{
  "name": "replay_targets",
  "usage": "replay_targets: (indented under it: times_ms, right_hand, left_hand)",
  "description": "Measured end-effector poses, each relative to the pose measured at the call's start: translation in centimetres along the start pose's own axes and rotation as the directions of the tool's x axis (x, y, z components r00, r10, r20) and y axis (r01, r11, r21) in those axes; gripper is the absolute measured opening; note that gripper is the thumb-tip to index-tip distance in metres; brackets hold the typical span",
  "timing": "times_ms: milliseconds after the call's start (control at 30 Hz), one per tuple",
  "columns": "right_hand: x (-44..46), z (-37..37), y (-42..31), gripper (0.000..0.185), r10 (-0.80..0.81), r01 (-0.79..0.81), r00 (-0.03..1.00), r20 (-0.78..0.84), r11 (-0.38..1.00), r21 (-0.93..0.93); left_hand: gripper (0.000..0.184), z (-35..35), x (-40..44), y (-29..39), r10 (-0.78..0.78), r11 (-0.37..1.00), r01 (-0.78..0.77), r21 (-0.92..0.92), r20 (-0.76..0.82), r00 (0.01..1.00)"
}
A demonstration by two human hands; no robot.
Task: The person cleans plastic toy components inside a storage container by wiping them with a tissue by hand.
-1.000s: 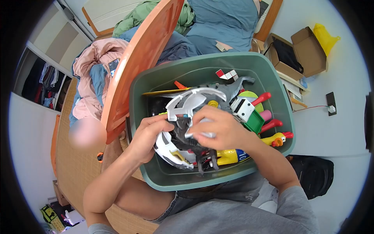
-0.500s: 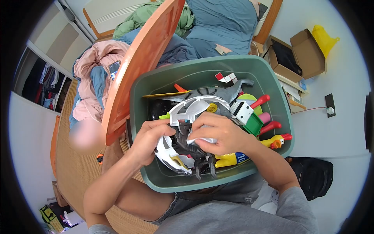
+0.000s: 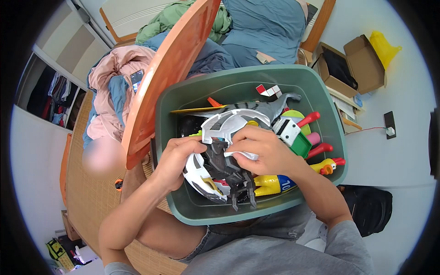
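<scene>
A white and black toy (image 3: 224, 165) with curved white shells and dark jointed parts is held over a green bin (image 3: 183, 215). My left hand (image 3: 176, 160) grips its left side, with thumb and fingers pressed together at the black part. On the other side my right hand (image 3: 261, 151) pinches a small white piece of the toy near its middle. Under and around the toy lie a grey toy animal (image 3: 275, 106), a yellow rubber chicken (image 3: 270, 184), a white dotted block (image 3: 287, 131) and a green piece (image 3: 300, 145). The fingers hide part of the toy.
An orange lid (image 3: 165, 78) stands upright at the bin's left edge. Behind are a bed with blue bedding (image 3: 261, 27) and a pink blanket (image 3: 103, 78) with a phone (image 3: 136, 79). An open cardboard box (image 3: 366, 64) and a black bag (image 3: 369, 208) are at the right.
My hands stay on the toy, which has shifted and tilted slightly. The right fingers have moved a little around the small white piece. The whole view has moved slightly.
</scene>
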State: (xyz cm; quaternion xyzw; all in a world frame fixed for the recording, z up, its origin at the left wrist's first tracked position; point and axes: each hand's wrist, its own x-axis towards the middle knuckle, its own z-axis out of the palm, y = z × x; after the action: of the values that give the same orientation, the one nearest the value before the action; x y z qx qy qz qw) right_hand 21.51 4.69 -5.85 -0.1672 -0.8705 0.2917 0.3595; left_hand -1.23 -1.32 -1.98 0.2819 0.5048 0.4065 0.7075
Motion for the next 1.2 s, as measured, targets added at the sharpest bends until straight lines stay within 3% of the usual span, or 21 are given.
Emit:
replay_targets:
  times_ms: [167, 233, 367, 567, 733, 867, 933, 1133, 1200]
  right_hand:
    - [0.0, -0.4, -0.6, 0.019, -0.077, 0.070, 0.996, 0.049, 0.989, 0.127]
    - [0.0, -0.5, -0.5, 0.019, -0.105, 0.105, 0.994, -0.003, 0.992, 0.070]
    - [0.2, -2.1, 0.2, 0.021, 0.057, -0.068, 0.969, -0.242, 0.997, -0.034]
    - [0.1, -0.6, 0.1, 0.020, 0.008, -0.011, 0.989, -0.147, 1.000, -0.018]
    - [-0.2, -0.5, -0.1, 0.015, -0.036, 0.037, 0.999, -0.032, 0.998, 0.055]
    - [0.0, -0.9, 0.2, 0.013, -0.050, 0.056, 0.997, -0.064, 0.995, 0.082]
    - [0.0, -1.2, 0.4, 0.013, 0.027, -0.025, 0.994, -0.102, 0.999, 0.021]
    - [0.1, -2.0, -0.2, 0.015, -0.025, 0.027, 1.000, -0.015, 0.996, 0.081]
    - [0.0, -1.5, 0.1, 0.015, 0.008, -0.003, 0.998, -0.065, 0.997, 0.077]
  left_hand:
    - [0.036, -0.3, -0.1, -0.1, -0.030, 0.999, 0.030, 0.044, 0.002, 1.000]
    - [0.036, -0.1, -0.1, 0.1, -0.021, 0.998, 0.019, 0.054, 0.029, 0.999]
    - [0.039, -0.3, 0.5, -0.1, -0.004, 1.000, 0.004, -0.019, 0.010, 1.000]
    - [0.039, -0.6, 0.9, -0.6, 0.007, 0.992, -0.009, -0.129, -0.014, 1.000]
    - [0.041, -0.7, 0.5, -0.4, 0.037, 0.995, -0.040, -0.089, -0.032, 0.999]
    - [0.043, -0.6, 0.6, -0.3, 0.027, 0.988, -0.030, -0.149, -0.024, 0.999]
    - [0.044, -0.7, 0.8, -0.4, 0.035, 0.981, -0.036, -0.191, -0.011, 0.999]
    - [0.041, -1.1, 0.9, -0.6, 0.033, 0.978, -0.029, -0.206, 0.019, 0.999]
    - [0.040, -0.9, 0.8, -0.4, 0.014, 0.976, -0.012, -0.216, 0.006, 1.000]
